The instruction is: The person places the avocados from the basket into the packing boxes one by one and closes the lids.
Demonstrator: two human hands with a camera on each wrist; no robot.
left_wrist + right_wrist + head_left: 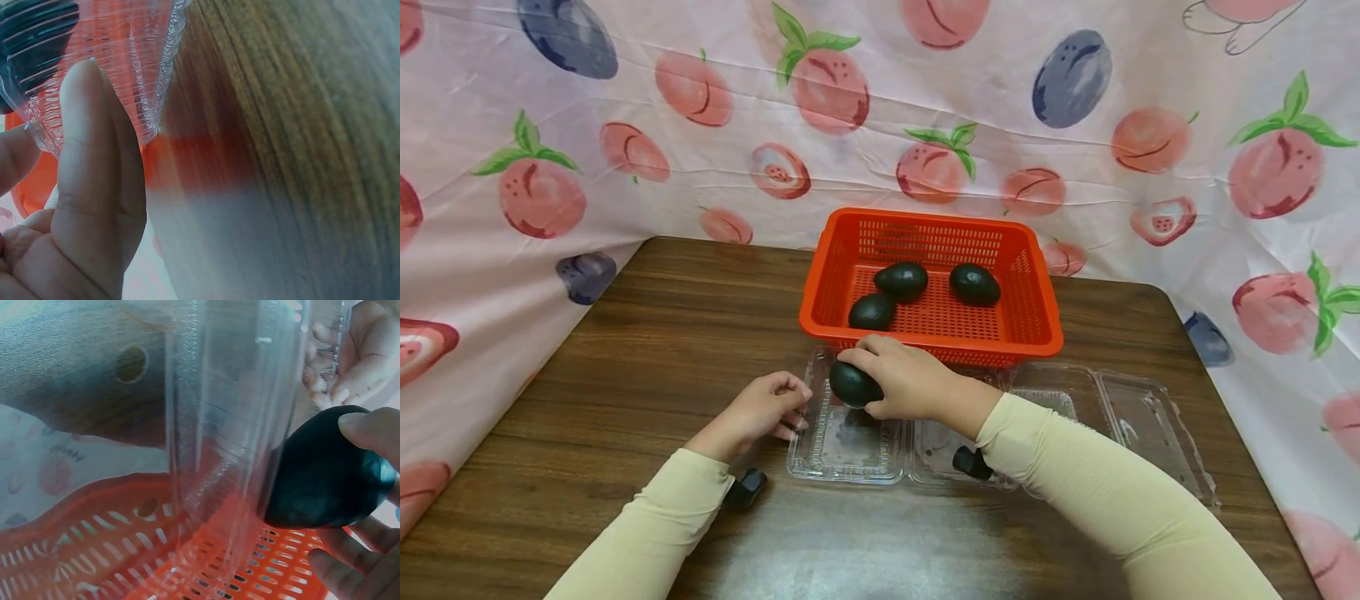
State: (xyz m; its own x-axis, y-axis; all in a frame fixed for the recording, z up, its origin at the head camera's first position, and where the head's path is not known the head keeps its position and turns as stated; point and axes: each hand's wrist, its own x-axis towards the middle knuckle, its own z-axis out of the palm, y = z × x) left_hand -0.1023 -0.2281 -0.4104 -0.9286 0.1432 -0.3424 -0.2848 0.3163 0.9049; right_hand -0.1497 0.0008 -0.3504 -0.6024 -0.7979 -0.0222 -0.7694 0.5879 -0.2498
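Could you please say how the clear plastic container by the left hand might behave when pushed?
The clear plastic container looks light and likely to flex, given its thin, transparent walls. It would probably slide on the glossy tabletop, its wide base making tipping unlikely.

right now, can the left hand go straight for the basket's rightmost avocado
Probably not: the right hand, gripping another avocado, seems to lie between the left hand and the rightmost avocado.
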